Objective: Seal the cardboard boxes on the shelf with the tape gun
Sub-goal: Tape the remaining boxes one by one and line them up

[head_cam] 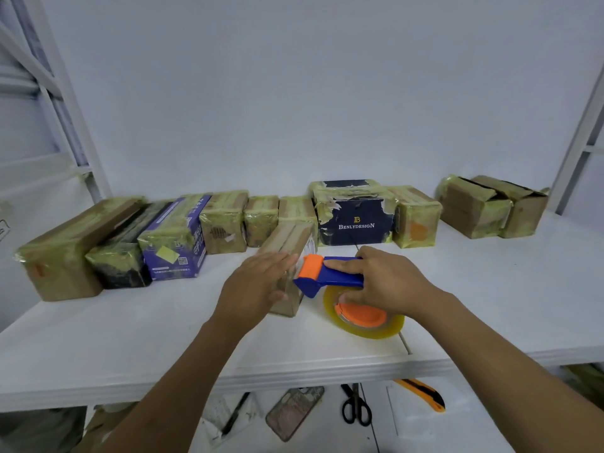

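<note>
The boxes (225,220) along the back of the shelf (98,338), nine round to two o'clock, already wear yellowish tape. The small cardboard box (289,246) at centre seems in progress: left hand (258,286) flat on it, right hand (389,279) gripping the tape gun (330,274) against its three o'clock side.

Lower level, left to right:
- dark pen (236,413), diagonal, on crumpled clear plastic (214,420)
- translucent phone case (294,413), tilted, just left of scissors
- black-handled scissors (356,408), handles nearest viewer
- yellow-and-black utility knife (423,394), diagonal, on white sheet (421,420)

Backdrop: plain white wall (294,76).
</note>
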